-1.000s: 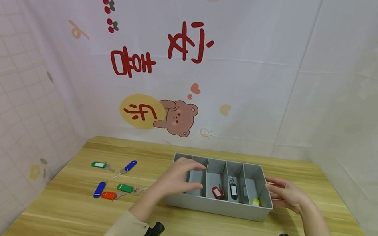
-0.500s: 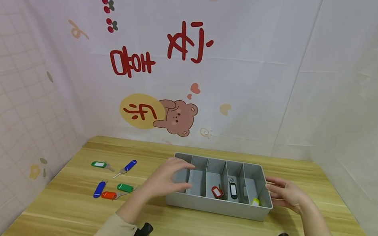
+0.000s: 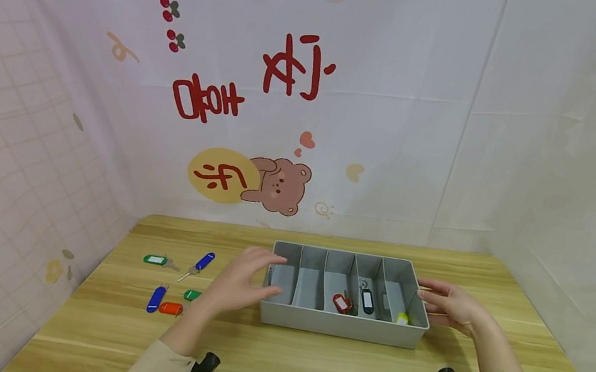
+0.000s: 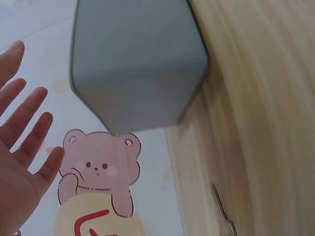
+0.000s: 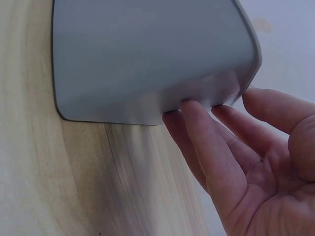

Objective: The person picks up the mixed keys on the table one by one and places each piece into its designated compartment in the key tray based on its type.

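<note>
A grey divided box (image 3: 341,326) stands on the table. Beside its left end hovers my left hand (image 3: 238,282), fingers spread and thumb apart, holding nothing; the left wrist view shows the palm next to the box's end wall (image 4: 142,108). My right hand (image 3: 452,307) touches the opposite end wall (image 5: 157,59) with its fingertips, fingers fairly straight. Inside the box lie a red key tag (image 3: 341,303) in the middle compartment, a black key tag (image 3: 367,301) to its right, and a yellow tag (image 3: 402,318) in the rightmost compartment.
Left on the table (image 3: 306,371) lie tagged keys: a green tag (image 3: 155,260), a blue tag (image 3: 205,261), another blue tag (image 3: 156,299), an orange tag (image 3: 170,308), and a second green tag (image 3: 192,295) partly hidden by my left arm. A printed cloth (image 3: 397,130) hangs behind.
My left hand has drawn back leftward from over the box's left compartments to its left end, now covering part of a green-tagged key. The right hand and the box stay put.
</note>
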A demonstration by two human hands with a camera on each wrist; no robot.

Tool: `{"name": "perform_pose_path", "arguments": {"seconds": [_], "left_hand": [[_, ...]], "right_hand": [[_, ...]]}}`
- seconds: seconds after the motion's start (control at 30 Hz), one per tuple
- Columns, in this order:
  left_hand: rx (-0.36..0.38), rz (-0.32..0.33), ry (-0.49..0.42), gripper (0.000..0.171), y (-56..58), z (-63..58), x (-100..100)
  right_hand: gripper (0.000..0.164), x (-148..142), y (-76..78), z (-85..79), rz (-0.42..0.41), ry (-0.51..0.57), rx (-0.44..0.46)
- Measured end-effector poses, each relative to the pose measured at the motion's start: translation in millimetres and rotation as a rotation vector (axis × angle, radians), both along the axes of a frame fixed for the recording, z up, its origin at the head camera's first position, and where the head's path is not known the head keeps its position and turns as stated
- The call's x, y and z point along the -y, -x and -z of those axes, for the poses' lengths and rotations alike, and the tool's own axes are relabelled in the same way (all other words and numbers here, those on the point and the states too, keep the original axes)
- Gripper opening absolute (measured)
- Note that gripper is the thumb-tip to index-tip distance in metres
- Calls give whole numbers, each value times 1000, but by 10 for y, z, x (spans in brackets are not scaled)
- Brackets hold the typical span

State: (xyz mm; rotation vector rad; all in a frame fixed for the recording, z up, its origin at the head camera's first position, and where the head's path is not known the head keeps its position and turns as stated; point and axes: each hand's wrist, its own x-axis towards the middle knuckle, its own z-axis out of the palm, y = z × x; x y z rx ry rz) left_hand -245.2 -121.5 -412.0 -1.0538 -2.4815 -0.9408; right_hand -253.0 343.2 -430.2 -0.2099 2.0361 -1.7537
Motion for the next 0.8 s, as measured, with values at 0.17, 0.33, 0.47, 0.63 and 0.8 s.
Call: {"name": "perform_pose_path", "arguments": {"seconds": [0.17, 0.33, 0.47, 0.63, 0.8], "left_hand": [[-39, 19, -7, 50, -5, 40, 149], [-72, 15, -8, 51, -25, 76, 301], [-124, 2, 4, 53, -48, 100, 419], [-175, 17, -1, 56, -70, 164, 588], [-152, 25, 12, 58, -113, 204, 749]], "right_hand": [[65, 10, -7, -8, 5, -9, -1], [65, 14, -10, -10, 7, -9, 3], [64, 10, -5, -2, 9, -1, 7], [64, 7, -3, 1, 16, -7, 10], [65, 4, -7, -3, 18, -29, 3]]}}
